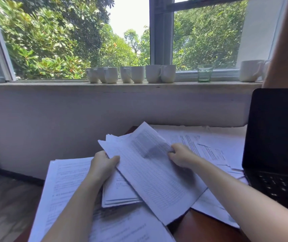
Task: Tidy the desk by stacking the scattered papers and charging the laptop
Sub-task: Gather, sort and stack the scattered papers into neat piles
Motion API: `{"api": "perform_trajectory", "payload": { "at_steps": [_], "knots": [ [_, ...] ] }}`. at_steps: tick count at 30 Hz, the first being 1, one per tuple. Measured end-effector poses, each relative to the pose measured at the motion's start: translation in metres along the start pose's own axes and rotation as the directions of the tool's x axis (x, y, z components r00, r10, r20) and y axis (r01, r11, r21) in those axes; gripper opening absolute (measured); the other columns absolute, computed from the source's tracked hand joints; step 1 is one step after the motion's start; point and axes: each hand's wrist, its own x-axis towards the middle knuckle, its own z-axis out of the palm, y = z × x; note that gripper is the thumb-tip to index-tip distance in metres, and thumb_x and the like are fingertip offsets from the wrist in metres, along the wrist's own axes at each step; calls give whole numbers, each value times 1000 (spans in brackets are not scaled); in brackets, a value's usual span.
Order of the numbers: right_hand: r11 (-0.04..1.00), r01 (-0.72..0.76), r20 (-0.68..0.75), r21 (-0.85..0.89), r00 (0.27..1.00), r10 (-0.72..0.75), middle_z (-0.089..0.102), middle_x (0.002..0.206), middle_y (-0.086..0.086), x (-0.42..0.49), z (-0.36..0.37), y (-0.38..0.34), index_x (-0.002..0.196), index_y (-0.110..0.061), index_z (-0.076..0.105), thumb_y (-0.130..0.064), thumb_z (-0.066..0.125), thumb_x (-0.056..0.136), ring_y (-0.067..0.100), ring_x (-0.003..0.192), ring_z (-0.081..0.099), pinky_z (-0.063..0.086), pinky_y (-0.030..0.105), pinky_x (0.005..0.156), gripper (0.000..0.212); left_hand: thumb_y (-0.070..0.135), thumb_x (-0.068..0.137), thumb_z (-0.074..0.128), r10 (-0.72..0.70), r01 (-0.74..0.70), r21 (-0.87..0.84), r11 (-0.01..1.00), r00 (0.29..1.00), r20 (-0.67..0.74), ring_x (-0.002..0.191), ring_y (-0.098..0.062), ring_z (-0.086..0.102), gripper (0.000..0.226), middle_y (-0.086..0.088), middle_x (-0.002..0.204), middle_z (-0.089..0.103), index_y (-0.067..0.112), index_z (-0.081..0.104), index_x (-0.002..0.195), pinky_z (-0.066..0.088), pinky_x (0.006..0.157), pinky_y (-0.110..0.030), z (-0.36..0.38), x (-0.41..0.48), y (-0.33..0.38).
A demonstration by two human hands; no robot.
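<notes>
My left hand (104,165) grips the left edge of a bundle of printed papers (150,173) lifted above the desk. My right hand (180,155) pinches the right edge of the top sheet (146,137), which folds upward. More loose printed sheets (66,182) lie on the desk at the left, and others (209,145) are spread at the right, toward the laptop. The black laptop (277,137) stands open at the right with a dark screen. No charger or cable is in view.
The reddish-brown desk (202,227) shows between papers at the bottom. Several white mugs (132,74) and a green glass (204,73) stand on the windowsill, with another mug (250,70) at the far right. Wooden floor (5,203) lies to the left.
</notes>
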Motion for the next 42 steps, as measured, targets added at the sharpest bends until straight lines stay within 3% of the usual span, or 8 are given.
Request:
{"api": "perform_trajectory", "payload": {
  "at_steps": [5, 9, 14, 16, 21, 32, 35, 42],
  "knots": [
    [995, -74, -81, -63, 994, 69, 54, 118, 10, -3, 9, -5, 92, -15, 47, -20, 46, 92, 29, 110, 49, 36, 29, 78, 5, 24, 67, 56, 72, -72, 11, 997, 997, 15, 92, -28, 64, 33, -6, 95, 66, 12, 57, 97, 52, 86, -48, -3, -6, 2],
    [991, -122, -23, 55, 992, 123, 48, 133, 6, -4, 1, 8, 133, -17, 42, -28, 55, 89, 27, 121, 45, 39, 32, 92, 47, 13, 79, 59, 148, -151, -66, 986, 988, -49, 92, -22, 63, 28, 4, 96, 64, 17, 56, 107, 52, 85, -40, -1, -8, 5],
    [891, -208, 124, 403, 977, 173, 61, 80, 3, -10, -10, 19, 99, -14, 54, -27, 59, 87, 16, 49, 47, 31, 19, 40, 19, 18, 79, 57, 189, -217, -168, 962, 967, -170, 91, -23, 61, 25, -4, 98, 64, 14, 57, 104, 50, 84, -38, -3, -6, 10],
    [899, -163, 131, 406, 984, 119, 60, 77, 0, -12, -10, 22, 81, -16, 58, -26, 61, 86, 14, 54, 45, 34, 23, 49, 12, 12, 83, 59, 175, -208, -193, 959, 969, -176, 93, -26, 62, 25, -9, 102, 65, 8, 59, 108, 51, 83, -39, -2, -4, 9],
    [889, -133, 100, 438, 990, 99, 49, 133, 4, -15, -11, 17, 138, -17, 41, -33, 64, 87, 23, 116, 51, 42, 36, 99, 58, 1, 89, 61, 113, -176, -313, 933, 972, -208, 82, -19, 59, 23, -8, 92, 64, -2, 60, 112, 49, 58, -14, -2, 3, 4],
    [741, -87, 134, 666, 991, -4, 65, 79, 9, -30, -21, 8, 85, -7, 66, -24, 64, 87, 23, 72, 60, 45, 35, 69, 17, 9, 91, 62, -40, -114, -543, 832, 964, -263, 85, -21, 59, 3, -3, 86, 66, 11, 64, 92, 51, 76, -29, -15, 7, 6],
    [727, 44, -87, 685, 996, 21, 59, 72, 9, -25, -27, 8, 83, 2, 65, -13, 60, 88, 19, 65, 55, 44, 32, 61, 17, 7, 94, 56, 14, -138, -439, 888, 962, -273, 78, -19, 57, 11, -6, 90, 64, 4, 62, 102, 48, 53, -14, -11, 0, 10],
    [787, 105, -410, 608, 890, 198, 30, 65, 5, -10, -22, 30, 66, -7, 47, -13, 51, 90, 18, 65, 28, 23, 30, 59, 25, 6, 85, 61, -7, -21, -319, 948, 996, -87, 74, -26, 60, 9, -11, 79, 65, 6, 61, 76, 50, 69, -36, -5, -6, 7]
  ]
}}
